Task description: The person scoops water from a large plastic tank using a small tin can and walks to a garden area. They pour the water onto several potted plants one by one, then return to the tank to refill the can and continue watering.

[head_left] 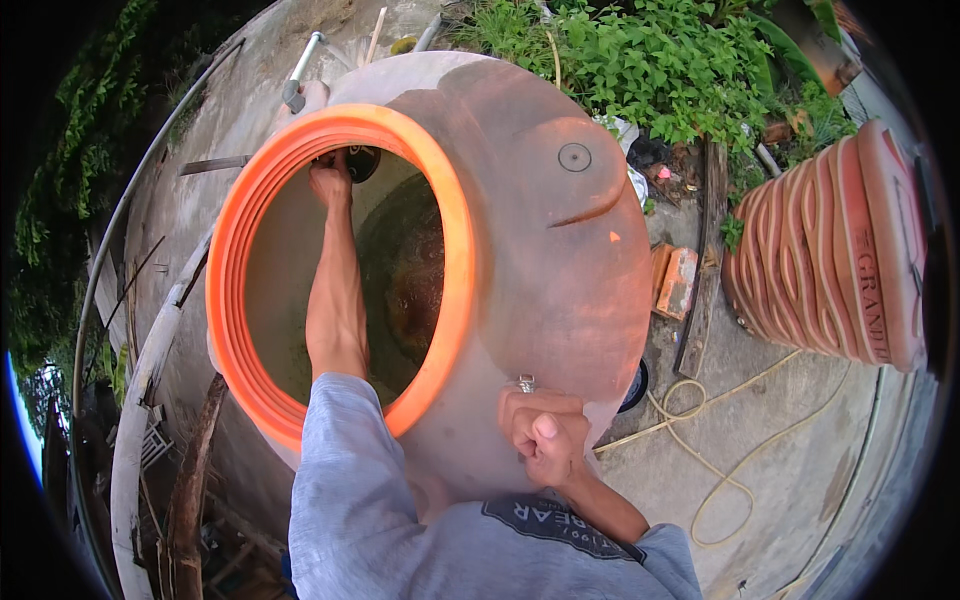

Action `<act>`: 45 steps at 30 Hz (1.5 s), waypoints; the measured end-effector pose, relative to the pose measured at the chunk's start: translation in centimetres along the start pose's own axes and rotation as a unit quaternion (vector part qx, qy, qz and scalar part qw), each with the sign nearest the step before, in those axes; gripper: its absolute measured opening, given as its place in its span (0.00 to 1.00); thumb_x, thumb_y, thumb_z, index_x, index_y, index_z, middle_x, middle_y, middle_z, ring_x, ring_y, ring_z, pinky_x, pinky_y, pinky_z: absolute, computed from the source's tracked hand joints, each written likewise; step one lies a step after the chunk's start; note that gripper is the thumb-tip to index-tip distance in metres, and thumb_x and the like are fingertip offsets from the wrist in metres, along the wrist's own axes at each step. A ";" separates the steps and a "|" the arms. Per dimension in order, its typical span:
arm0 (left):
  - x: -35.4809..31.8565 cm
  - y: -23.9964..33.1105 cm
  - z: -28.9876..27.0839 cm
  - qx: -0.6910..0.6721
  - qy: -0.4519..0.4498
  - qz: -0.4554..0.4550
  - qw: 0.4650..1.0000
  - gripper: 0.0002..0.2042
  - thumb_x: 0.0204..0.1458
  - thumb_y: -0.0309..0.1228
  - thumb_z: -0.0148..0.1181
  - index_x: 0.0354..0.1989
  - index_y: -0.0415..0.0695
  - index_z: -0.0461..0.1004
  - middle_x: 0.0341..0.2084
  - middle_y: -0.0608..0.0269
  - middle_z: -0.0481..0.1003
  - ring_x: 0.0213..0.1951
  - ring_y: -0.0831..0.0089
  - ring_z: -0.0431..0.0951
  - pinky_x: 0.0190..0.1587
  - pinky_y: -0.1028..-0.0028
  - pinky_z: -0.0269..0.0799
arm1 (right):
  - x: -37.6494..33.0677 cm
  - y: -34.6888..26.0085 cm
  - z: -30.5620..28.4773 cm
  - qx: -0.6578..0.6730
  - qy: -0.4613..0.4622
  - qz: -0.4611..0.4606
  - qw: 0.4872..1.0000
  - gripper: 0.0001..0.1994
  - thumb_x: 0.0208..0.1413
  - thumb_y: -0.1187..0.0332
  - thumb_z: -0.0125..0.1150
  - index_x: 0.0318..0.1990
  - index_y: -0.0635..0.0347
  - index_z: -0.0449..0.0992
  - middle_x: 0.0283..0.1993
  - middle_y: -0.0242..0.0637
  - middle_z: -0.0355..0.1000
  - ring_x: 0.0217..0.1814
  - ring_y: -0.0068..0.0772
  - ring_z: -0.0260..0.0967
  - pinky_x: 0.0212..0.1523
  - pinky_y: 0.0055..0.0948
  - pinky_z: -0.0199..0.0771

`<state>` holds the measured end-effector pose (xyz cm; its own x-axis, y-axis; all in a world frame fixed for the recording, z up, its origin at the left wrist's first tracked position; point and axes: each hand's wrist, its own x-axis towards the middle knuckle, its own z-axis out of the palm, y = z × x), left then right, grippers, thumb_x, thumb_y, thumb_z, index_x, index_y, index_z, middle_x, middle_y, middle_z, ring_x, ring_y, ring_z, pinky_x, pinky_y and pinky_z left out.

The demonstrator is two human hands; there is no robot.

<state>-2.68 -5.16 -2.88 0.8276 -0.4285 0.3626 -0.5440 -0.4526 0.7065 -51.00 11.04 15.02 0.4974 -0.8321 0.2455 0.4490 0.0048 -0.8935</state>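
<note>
A big terracotta-coloured water tank [560,270] with a bright orange threaded rim [455,250] fills the middle of the view. My left arm reaches deep through the opening, and my left hand [330,180] grips a dark round fitting [362,160] on the tank's far inner wall. My right hand [543,432] is a closed fist resting against the tank's outer shoulder, close to a small metal fitting [526,383]. I cannot see anything held in the fist. The inside of the tank is stained brown and green.
A second ribbed orange tank [840,250] lies on its side at the right. A yellowish hose [720,460] loops over the concrete ground. Bricks [676,280] and a wooden plank [705,260] lie near green plants [650,60]. Pipes [300,70] and timber lie at the left.
</note>
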 end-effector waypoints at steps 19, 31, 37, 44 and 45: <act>1.5 -3.1 -0.4 -0.048 0.035 0.023 0.998 0.18 0.49 0.39 0.71 0.43 0.38 0.82 0.37 0.51 0.83 0.42 0.59 0.83 0.47 0.63 0.75 | -0.2 0.1 0.0 -0.008 -0.002 -0.006 1.000 0.26 0.67 0.63 0.39 0.13 0.58 0.52 0.13 0.30 0.51 0.15 0.25 0.48 0.19 0.29 0.45; 1.0 -2.2 0.2 -0.012 0.024 0.031 0.999 0.15 0.51 0.38 0.68 0.40 0.40 0.84 0.34 0.55 0.84 0.39 0.64 0.84 0.45 0.64 0.76 | 0.8 -0.4 -0.3 -0.001 0.011 -0.019 1.000 0.29 0.70 0.61 0.36 0.12 0.58 0.51 0.11 0.30 0.50 0.13 0.25 0.47 0.16 0.28 0.42; 0.5 -1.0 0.5 0.013 0.016 0.060 0.998 0.16 0.49 0.40 0.70 0.39 0.40 0.84 0.33 0.55 0.84 0.38 0.64 0.84 0.44 0.64 0.76 | 0.9 1.0 -0.4 -0.028 0.017 -0.023 0.999 0.28 0.69 0.62 0.36 0.12 0.58 0.51 0.11 0.30 0.51 0.13 0.25 0.47 0.16 0.28 0.42; 0.5 -0.1 1.1 -0.050 -0.020 -0.003 0.999 0.17 0.48 0.42 0.71 0.37 0.39 0.84 0.31 0.54 0.84 0.36 0.65 0.83 0.42 0.66 0.75 | 0.8 -0.1 -0.6 -0.044 0.023 -0.018 0.999 0.26 0.67 0.64 0.37 0.12 0.57 0.51 0.11 0.30 0.50 0.13 0.24 0.47 0.16 0.28 0.42; 0.2 -0.1 0.7 -0.036 -0.012 -0.001 0.999 0.17 0.48 0.42 0.71 0.37 0.39 0.84 0.31 0.54 0.83 0.36 0.65 0.83 0.42 0.66 0.75 | 0.6 -0.2 -0.6 -0.041 0.007 -0.025 0.999 0.26 0.67 0.64 0.37 0.12 0.57 0.51 0.11 0.29 0.50 0.13 0.24 0.47 0.16 0.28 0.42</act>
<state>-2.57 -5.73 -3.35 0.8245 -0.4465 0.3478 -0.5308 -0.3968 0.7489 -51.22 10.19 15.14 0.4650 -0.8380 0.2855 0.4110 -0.0812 -0.9080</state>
